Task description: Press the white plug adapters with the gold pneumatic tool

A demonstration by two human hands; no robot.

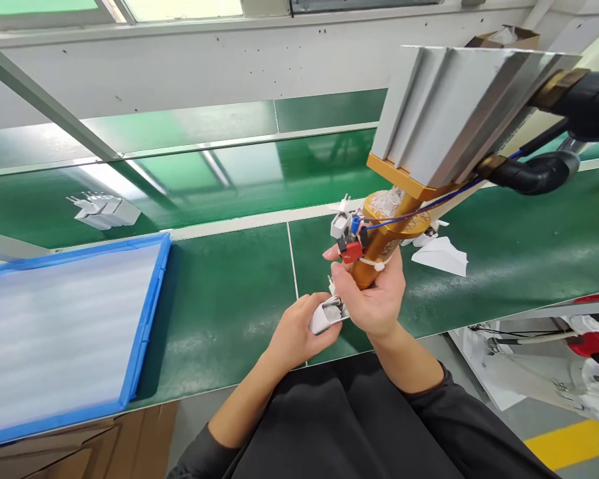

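Observation:
My left hand (299, 330) grips a small white plug adapter housing (322, 319) near the bench's front edge. The housing's open side faces up, showing pale filler inside, and metal prongs stick out at its far end. Wrapped round the gold barrel of a dispensing gun (387, 243) is my right hand (377, 299). The gun tilts down toward the housing; its tip is hidden behind my right hand. A red switch (351, 251) with blue wiring is tied to the barrel. Above the barrel rises a large silver finned block (439, 113), joined to black hoses.
A blue tray (150, 313) lined with white sheet lies on the left of the green bench (219, 299). Behind it stand several white plug adapters (107, 211). Another adapter (340, 223) and a white paper scrap (442, 256) lie beyond and beside the gun.

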